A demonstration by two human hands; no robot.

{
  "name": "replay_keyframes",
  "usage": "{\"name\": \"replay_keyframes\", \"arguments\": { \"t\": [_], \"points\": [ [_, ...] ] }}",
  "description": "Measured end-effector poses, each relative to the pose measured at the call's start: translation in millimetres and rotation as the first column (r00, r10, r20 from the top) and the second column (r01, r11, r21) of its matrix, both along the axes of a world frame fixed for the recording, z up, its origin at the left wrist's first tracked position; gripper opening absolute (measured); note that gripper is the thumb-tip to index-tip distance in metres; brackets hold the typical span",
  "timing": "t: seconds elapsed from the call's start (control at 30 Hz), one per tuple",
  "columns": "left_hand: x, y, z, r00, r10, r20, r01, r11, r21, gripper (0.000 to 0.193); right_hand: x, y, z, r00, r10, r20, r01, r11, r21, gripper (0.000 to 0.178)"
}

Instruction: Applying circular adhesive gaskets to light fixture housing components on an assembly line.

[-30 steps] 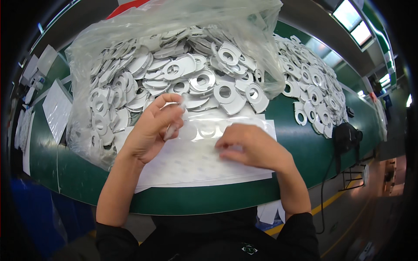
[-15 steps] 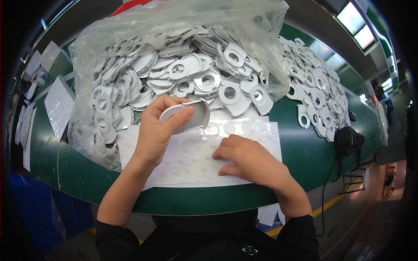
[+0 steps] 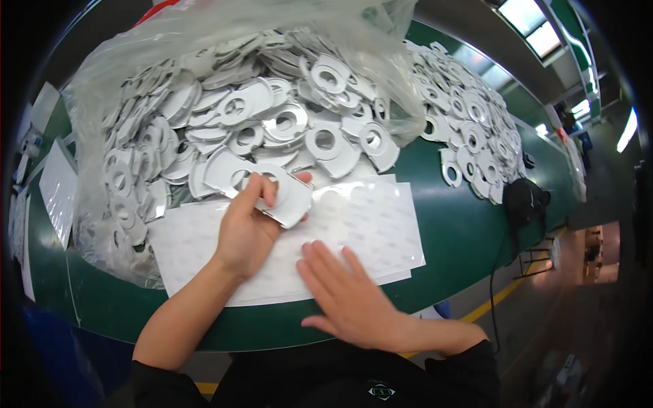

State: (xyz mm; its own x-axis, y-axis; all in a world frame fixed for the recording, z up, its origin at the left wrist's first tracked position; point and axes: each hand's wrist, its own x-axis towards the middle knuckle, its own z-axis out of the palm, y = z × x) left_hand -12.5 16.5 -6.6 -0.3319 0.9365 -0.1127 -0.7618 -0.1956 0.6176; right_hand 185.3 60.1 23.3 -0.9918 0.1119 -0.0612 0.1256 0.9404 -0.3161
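Observation:
My left hand [image 3: 246, 234] is closed on a white plastic part [image 3: 294, 198], a flat rounded plate with a raised rim. A finger lies over its upper left side, where a round hole partly shows. The part is held above stacked white sheets [image 3: 371, 228] with faint greyish marks. Over the near edge of those sheets, my right hand [image 3: 354, 302] is open, palm down and fingers stretched out, holding nothing. Whether it touches the sheets I cannot tell.
Behind the sheets, a clear plastic bag [image 3: 95, 88] spills a heap of similar white parts [image 3: 286, 122]. A second pile [image 3: 469, 115] lies to the right on the green table [image 3: 449, 231]. Near the right edge sits a black object [image 3: 525, 204] with a cable.
My left hand has turned the part so its broad face shows. My right hand has come nearer to me, its fingers straightening from a curl. The whole view has shifted slightly.

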Motion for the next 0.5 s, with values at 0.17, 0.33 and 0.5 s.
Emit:
{"name": "replay_keyframes", "arguments": {
  "t": [0.17,0.33,0.5],
  "points": [
    [5,4,0,0.995,0.032,-0.098,-0.036,0.999,-0.037,0.040,20,-32,-23,0.865,0.411,-0.286,-0.501,0.726,-0.471,0.054],
    [1,1,-4,0.997,-0.029,-0.077,0.025,0.998,-0.052,0.045,6,0,-13,0.909,0.081,-0.408,-0.257,0.881,-0.398,0.047],
    [-1,0,0,0.999,-0.027,-0.017,0.027,1.000,-0.003,0.053,8,-27,-24,0.963,0.232,-0.136,-0.267,0.883,-0.386,0.072]
  ]
}}
